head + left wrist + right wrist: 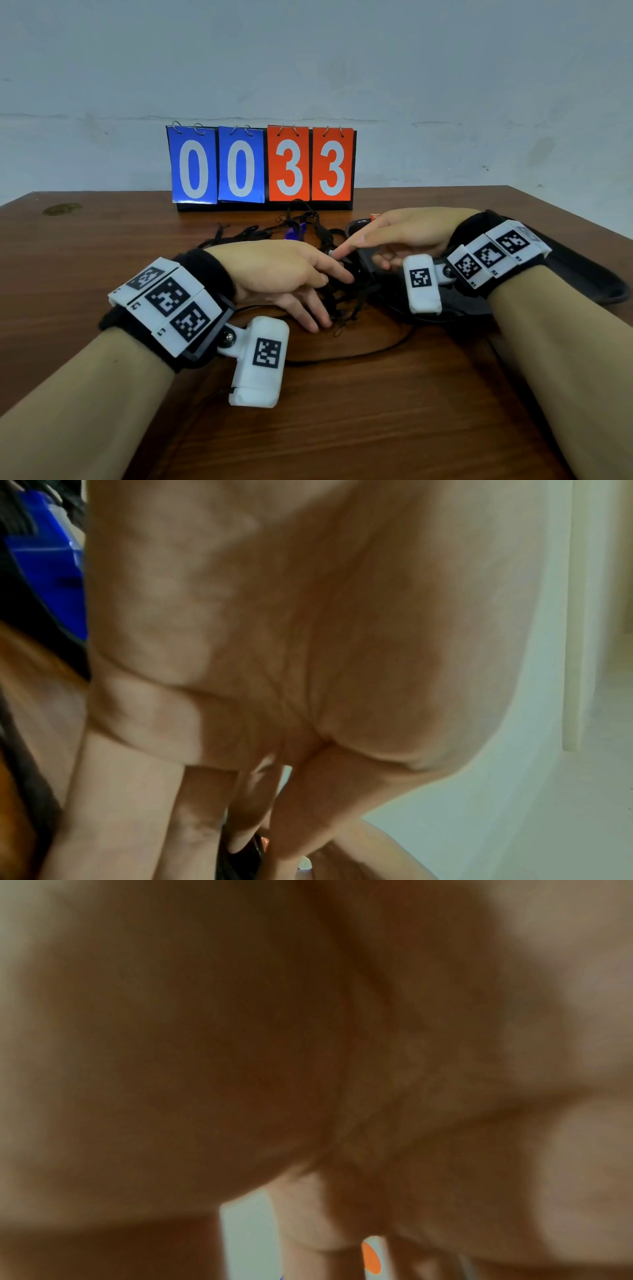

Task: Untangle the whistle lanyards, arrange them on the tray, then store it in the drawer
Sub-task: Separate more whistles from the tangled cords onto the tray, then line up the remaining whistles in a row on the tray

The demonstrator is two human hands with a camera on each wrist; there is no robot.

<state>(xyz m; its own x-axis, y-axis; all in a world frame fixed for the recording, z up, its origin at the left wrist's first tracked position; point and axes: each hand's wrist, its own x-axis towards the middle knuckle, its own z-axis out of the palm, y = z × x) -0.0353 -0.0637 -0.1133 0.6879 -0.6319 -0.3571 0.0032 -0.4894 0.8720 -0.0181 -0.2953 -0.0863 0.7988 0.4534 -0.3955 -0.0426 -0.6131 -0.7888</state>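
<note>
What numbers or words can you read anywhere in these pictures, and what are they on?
"0", "0": two blue flip cards on the scoreboard.
"3", "3": two orange flip cards on it.
Square coded markers on the wrist bands: patterns only, no readable text.
Wrist views: nothing readable.

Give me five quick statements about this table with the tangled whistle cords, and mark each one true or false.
1. The flip scoreboard reads 0033. True.
2. The tangled black lanyards lie neatly inside the black tray. False: they are heaped on the brown wooden table, mostly left of the tray.
3. A blue whistle sits in the tangle. True.
4. The left hand rests at the table's near edge. False: it reaches into the cords.
5. The right hand meets the left hand over the tangle. True.
</note>
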